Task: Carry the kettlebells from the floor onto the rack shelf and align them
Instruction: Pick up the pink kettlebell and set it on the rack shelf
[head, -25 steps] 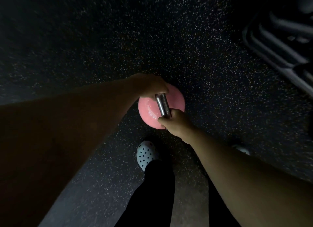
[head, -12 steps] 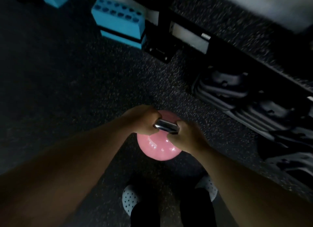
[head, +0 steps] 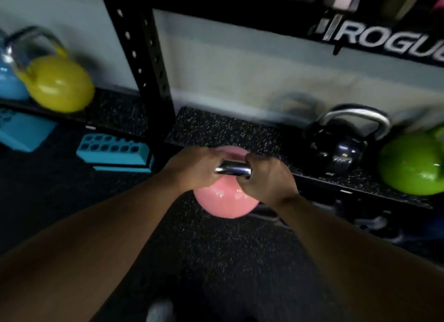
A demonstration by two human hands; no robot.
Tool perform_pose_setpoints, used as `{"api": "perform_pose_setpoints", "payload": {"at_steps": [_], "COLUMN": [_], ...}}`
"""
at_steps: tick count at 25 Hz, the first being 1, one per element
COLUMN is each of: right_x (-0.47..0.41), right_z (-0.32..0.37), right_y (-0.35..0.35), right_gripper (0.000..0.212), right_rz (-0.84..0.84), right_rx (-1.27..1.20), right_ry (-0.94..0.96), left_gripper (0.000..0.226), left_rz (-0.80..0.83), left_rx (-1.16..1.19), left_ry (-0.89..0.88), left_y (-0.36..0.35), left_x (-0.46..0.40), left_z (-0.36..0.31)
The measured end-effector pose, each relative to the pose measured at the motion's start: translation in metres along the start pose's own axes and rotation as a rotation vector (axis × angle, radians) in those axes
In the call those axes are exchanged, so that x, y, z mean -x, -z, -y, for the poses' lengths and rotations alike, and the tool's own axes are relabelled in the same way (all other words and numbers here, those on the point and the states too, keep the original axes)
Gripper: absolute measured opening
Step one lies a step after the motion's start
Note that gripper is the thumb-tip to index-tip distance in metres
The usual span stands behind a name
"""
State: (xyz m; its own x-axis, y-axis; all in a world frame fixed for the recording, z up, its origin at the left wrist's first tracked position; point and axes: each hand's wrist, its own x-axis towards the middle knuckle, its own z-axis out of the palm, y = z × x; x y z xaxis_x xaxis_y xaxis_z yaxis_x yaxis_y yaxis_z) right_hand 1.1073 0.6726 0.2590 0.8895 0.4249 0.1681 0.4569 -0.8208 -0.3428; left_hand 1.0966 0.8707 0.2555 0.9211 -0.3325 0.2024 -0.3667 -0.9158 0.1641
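Note:
A pink kettlebell (head: pixel 223 202) with a chrome handle hangs off the floor just in front of the rack shelf (head: pixel 230 131). My left hand (head: pixel 192 170) grips the left end of the handle and my right hand (head: pixel 266 177) grips the right end. The shelf has a black speckled rubber top. On it to the right stand a black kettlebell (head: pixel 341 146) and a green kettlebell (head: pixel 413 163). Left of the black upright (head: pixel 144 57), a yellow kettlebell (head: pixel 60 83) and a blue kettlebell (head: pixel 9 81) stand on the shelf.
Blue plastic blocks (head: pixel 113 153) lie on the speckled floor under the left shelf section. Dark gear is stacked below the shelf at the right (head: pixel 374 223). An upper rack beam (head: pixel 384 38) carries white lettering. My shoe (head: pixel 159 312) shows at the bottom edge.
The pink kettlebell has been lifted from the floor and carried toward the rack. My view has swung up from the floor, bringing the shelf and its kettlebells into sight.

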Motion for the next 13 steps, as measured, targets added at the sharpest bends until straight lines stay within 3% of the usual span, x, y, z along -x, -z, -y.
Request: {"api": "perform_pose_setpoints", "payload": {"at_steps": [6,13], "right_x": [-0.098,-0.153], "right_z": [-0.041,-0.078], "right_y": [0.037,0.022], "right_gripper": [0.036,0.028], "right_rz": [-0.061,0.017], "right_rx": [0.093,0.085], "right_ry": [-0.007,-0.142], "left_gripper": [0.034,0.025], "left_rz": [-0.146,-0.090], "left_rx": [-0.114,-0.036], "left_ry": [-0.082,-0.143], "left_y": [0.010,-0.019], "left_x": [-0.115,-0.191], "left_z": [0.030,0.055]}}
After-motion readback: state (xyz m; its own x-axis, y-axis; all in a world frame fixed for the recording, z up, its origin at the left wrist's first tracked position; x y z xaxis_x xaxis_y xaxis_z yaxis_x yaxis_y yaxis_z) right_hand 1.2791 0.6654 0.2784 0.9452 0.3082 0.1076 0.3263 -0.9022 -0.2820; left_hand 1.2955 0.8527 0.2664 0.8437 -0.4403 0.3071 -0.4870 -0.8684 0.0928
